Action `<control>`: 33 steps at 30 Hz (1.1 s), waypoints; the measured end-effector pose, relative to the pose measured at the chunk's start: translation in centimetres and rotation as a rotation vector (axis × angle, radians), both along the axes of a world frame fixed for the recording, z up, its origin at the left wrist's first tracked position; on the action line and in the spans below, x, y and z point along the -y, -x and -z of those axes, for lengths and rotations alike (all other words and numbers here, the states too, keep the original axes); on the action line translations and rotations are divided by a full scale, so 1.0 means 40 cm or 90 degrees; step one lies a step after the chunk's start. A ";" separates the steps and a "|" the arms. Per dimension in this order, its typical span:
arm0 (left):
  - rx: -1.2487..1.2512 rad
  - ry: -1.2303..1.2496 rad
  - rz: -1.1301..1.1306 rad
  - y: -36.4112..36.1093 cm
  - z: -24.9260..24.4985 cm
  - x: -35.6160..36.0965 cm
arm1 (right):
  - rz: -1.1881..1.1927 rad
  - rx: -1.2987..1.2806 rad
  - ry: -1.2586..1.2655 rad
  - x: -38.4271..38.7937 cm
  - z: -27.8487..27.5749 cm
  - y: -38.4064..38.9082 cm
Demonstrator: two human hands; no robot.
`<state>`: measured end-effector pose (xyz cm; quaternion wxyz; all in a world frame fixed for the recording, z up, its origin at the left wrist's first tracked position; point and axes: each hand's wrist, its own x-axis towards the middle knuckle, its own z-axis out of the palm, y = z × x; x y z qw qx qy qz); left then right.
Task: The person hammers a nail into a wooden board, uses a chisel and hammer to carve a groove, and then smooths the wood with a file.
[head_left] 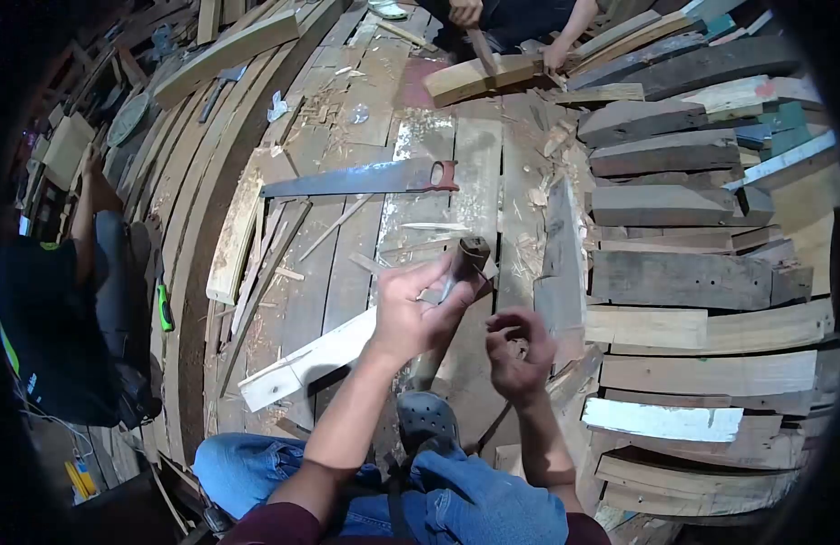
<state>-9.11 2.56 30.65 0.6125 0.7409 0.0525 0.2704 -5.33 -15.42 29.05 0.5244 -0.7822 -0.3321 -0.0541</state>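
My left hand (418, 304) is wrapped round a dark tool (473, 252) with a blunt end, which looks like a hammer or hatchet; its far parts are partly hidden by the fingers. To the right, my right hand (522, 352) is raised with its fingers curled but apart, touching nothing. A pale squared board (311, 359) lies on the planks below and left of my left hand. Beyond both hands, a handsaw (356, 179) with a red-brown handle lies flat.
Curved timbers (683, 277) are stacked along the right. On the left, a person (57, 318) sits near a green-handled tool (166, 309). Another person's hands (556, 56) hold a wood block (484, 80) at the top. Shavings litter the planks.
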 end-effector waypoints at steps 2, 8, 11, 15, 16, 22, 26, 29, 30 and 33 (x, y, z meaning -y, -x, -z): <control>0.037 -0.119 -0.006 -0.001 -0.018 -0.013 | -0.007 0.045 0.003 -0.030 -0.092 -0.025; 0.029 -0.223 -0.031 0.002 -0.013 -0.021 | -0.027 0.213 0.211 -0.093 -0.170 -0.068; 0.044 -0.246 -0.034 -0.003 0.011 -0.031 | -0.067 0.250 0.268 -0.099 -0.166 -0.080; -0.026 -0.205 -0.080 -0.007 0.009 -0.004 | -0.092 0.175 0.173 -0.105 -0.112 -0.095; -0.071 -0.174 -0.035 -0.005 0.007 -0.010 | -0.112 0.199 0.173 -0.101 -0.102 -0.103; -0.273 0.043 -0.009 0.006 0.041 -0.097 | -0.142 0.119 0.099 -0.038 -0.116 -0.146; -0.203 0.125 0.126 0.033 0.060 -0.130 | -0.104 0.079 0.053 -0.028 -0.114 -0.159; -0.045 0.069 0.134 0.015 0.043 -0.098 | -0.104 0.077 0.063 -0.029 -0.079 -0.156; -0.015 0.050 0.146 0.011 0.027 -0.095 | -0.101 0.080 0.074 -0.029 -0.070 -0.153; 0.014 -0.020 0.166 0.007 0.001 -0.091 | -0.094 0.017 0.109 -0.020 -0.045 -0.149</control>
